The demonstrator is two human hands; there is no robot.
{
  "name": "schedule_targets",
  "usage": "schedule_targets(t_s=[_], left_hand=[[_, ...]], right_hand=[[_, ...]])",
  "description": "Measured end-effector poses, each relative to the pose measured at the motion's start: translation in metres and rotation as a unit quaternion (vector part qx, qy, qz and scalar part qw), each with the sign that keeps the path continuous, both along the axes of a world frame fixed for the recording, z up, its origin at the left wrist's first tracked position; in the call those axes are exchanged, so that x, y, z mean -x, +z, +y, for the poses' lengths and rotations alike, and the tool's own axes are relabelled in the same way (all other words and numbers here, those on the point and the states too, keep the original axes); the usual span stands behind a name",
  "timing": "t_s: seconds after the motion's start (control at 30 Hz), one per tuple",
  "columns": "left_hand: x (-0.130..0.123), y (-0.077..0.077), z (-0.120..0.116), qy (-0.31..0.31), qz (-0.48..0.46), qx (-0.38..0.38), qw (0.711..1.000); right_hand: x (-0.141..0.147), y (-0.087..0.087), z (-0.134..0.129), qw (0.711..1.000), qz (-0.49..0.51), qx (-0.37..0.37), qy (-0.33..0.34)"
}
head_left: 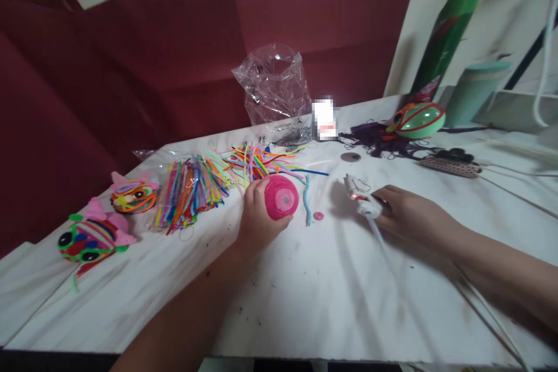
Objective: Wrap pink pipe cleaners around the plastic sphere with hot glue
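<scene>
My left hand (257,215) is closed around a pink ball (275,200) that looks wound in rings of fuzzy pipe cleaner, with a paler pink centre facing up. In my right hand (394,209) is a white glue gun (360,200), its nozzle pointing away from me and a small orange-red light glowing on it. Between the two hands, a light blue pipe cleaner (307,200) and a small pink coil (318,216) lie on the table. Just beyond the ball spreads a loose pile of coloured pipe cleaners (257,163).
Bagged pipe cleaners (187,189) and two colourful fish-like crafts, one nearer (93,238) and one farther (134,195), lie left. A clear plastic bag (276,93) stands behind. Toward the right are a green balloon craft (421,120), a power strip (451,165), cords and a light green bin (477,93).
</scene>
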State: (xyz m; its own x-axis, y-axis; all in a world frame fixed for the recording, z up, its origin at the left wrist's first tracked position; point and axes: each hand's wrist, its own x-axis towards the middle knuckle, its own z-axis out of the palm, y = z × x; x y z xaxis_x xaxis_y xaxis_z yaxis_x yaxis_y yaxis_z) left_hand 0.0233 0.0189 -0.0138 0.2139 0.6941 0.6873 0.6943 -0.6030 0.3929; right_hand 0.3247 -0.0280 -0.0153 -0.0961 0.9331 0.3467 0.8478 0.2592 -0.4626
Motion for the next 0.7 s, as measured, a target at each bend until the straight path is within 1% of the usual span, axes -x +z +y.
schedule_targets(t_s=[0.1, 0.17, 0.23, 0.33, 0.37, 0.43, 0.47, 0.5, 0.57, 0.63, 0.7], left_hand=[[0.000, 0.000, 0.001, 0.003, 0.002, -0.001, 1.000], [0.000, 0.000, 0.001, 0.005, 0.002, 0.003, 1.000], [-0.001, 0.000, 0.001, 0.007, 0.003, 0.008, 1.000], [-0.002, 0.000, 0.000, 0.007, 0.005, 0.009, 1.000], [-0.002, 0.000, 0.000, 0.006, 0.005, 0.007, 1.000], [-0.002, 0.000, 0.000, 0.006, 0.005, 0.002, 1.000], [-0.001, 0.000, 0.001, 0.006, 0.005, -0.001, 1.000], [-0.001, 0.000, 0.001, 0.007, 0.006, -0.002, 1.000], [-0.001, 0.000, 0.001, 0.006, 0.007, -0.006, 1.000], [-0.001, 0.000, 0.001, 0.005, 0.008, -0.008, 1.000], [-0.001, 0.000, 0.001, 0.003, 0.008, -0.007, 1.000]], right_hand=[[-0.005, -0.004, 0.004, 0.986, -0.156, 0.041, -0.032], [-0.009, -0.001, 0.004, 0.980, -0.188, 0.055, -0.015], [-0.011, 0.007, 0.003, 0.981, -0.189, 0.045, 0.002], [-0.003, 0.025, 0.004, 0.987, -0.156, -0.029, 0.033], [0.003, 0.030, 0.006, 0.986, -0.145, -0.049, 0.066], [0.021, 0.036, 0.012, 0.982, -0.138, -0.048, 0.120], [0.030, 0.037, 0.016, 0.977, -0.137, -0.040, 0.156], [0.040, 0.037, 0.021, 0.969, -0.129, -0.023, 0.209], [0.056, 0.033, 0.031, 0.956, -0.123, 0.004, 0.266], [0.066, 0.026, 0.040, 0.950, -0.125, 0.020, 0.286], [0.070, 0.021, 0.046, 0.950, -0.120, 0.039, 0.285]])
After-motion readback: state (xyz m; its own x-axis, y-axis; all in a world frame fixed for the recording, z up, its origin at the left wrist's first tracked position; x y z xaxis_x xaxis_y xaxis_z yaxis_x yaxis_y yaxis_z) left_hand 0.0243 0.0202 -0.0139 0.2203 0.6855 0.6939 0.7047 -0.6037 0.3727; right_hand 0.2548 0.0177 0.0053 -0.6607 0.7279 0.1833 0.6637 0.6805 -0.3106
